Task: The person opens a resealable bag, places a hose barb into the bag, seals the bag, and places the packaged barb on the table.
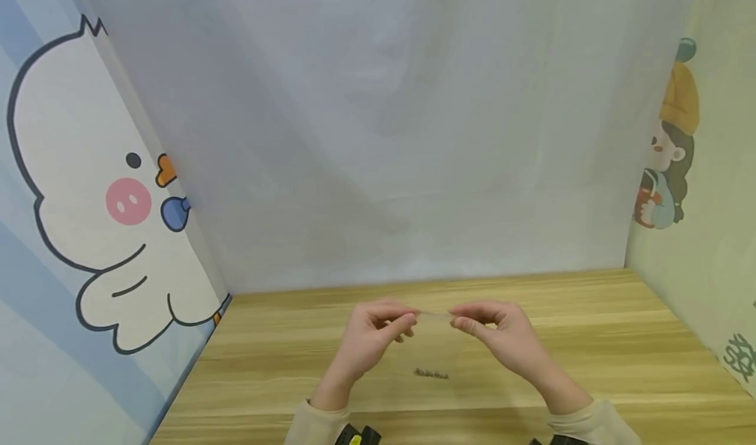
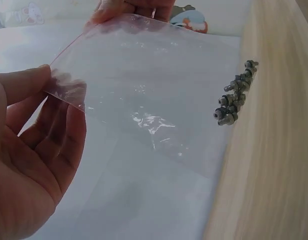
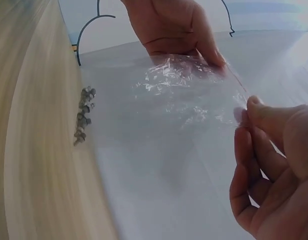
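Observation:
A clear plastic zip bag (image 2: 144, 85) with a thin red line along its top edge is stretched between both hands above the table. My left hand (image 1: 371, 335) pinches one top corner between thumb and fingers. The opposite top corner is pinched by my right hand (image 1: 502, 340). Several small metal fittings, like screws or bolts (image 2: 236, 95), lie in a row along the bag's lower edge, and they appear to be inside it. From the head view, the bolts (image 1: 431, 373) show nearer to me than the hands, while the bag is almost invisible.
Below the hands is a wood-grain table (image 1: 266, 366). A pale grey sheet (image 1: 413, 136) hangs behind it. Cartoon-printed panels stand on the left (image 1: 77, 143) and right (image 1: 709, 268). Each sleeve end has a dark wrist device (image 1: 358, 436).

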The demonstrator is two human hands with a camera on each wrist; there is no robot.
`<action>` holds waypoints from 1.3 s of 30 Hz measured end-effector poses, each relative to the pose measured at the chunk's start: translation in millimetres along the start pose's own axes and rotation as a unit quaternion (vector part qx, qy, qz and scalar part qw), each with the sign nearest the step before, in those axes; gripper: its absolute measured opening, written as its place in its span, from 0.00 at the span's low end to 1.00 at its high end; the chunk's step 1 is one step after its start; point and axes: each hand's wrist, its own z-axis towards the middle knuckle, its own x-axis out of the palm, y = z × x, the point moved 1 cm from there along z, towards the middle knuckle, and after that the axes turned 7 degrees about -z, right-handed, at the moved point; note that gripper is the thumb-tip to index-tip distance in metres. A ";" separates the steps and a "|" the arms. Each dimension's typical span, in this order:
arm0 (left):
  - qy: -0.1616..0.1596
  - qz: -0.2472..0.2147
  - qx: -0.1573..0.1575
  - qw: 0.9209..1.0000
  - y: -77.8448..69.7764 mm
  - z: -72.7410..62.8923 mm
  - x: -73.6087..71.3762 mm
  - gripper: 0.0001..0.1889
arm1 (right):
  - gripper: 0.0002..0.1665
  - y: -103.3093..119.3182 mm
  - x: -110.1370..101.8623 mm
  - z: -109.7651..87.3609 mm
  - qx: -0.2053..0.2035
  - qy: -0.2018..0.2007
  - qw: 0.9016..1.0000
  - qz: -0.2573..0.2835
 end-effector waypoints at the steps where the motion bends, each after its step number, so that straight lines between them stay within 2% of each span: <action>1: 0.000 -0.003 -0.010 1.000 0.9 -1.0 -0.8 0.09 | 0.15 -1.8 -0.6 -0.6 0.020 0.011 1.000 0.002; 4: 0.007 -0.013 -0.035 0.999 3.9 -4.4 -2.9 0.10 | 0.19 -7.5 -0.6 -1.1 0.055 0.053 0.997 -0.015; 8: 0.018 -0.026 -0.047 0.998 9.8 -7.9 -5.6 0.12 | 0.14 -16.0 3.5 -2.4 0.054 0.100 0.993 -0.041; 10: 0.023 -0.032 -0.056 0.998 12.4 -9.8 -6.3 0.12 | 0.11 -18.6 6.0 -4.6 0.052 0.114 0.992 -0.029; 13: 0.028 -0.045 -0.087 0.995 15.6 -14.2 -6.8 0.15 | 0.13 -20.5 8.1 -8.8 0.059 0.134 0.989 0.007; 16: 0.031 -0.053 -0.120 0.991 18.0 -20.6 -6.9 0.16 | 0.16 -21.7 9.6 -13.3 0.074 0.163 0.983 0.046; 20: 0.032 -0.053 -0.138 0.989 23.9 -26.8 -6.6 0.18 | 0.15 -24.7 11.7 -17.3 0.086 0.192 0.975 0.069; 27: 0.029 -0.034 -0.176 0.983 43.1 -30.7 -5.7 0.21 | 0.16 -37.2 16.5 -15.5 0.107 0.192 0.973 0.063; 32: 0.033 -0.035 -0.204 0.978 54.8 -36.7 -5.2 0.24 | 0.19 -46.9 18.5 -14.3 0.120 0.169 0.976 0.060; 36: 0.032 -0.038 -0.216 0.975 62.3 -40.2 -3.7 0.27 | 0.21 -55.0 21.5 -14.3 0.106 0.153 0.982 0.040; 39: 0.031 -0.037 -0.225 0.973 66.5 -41.9 -3.2 0.28 | 0.27 -60.7 24.8 -16.5 0.096 0.154 0.983 0.013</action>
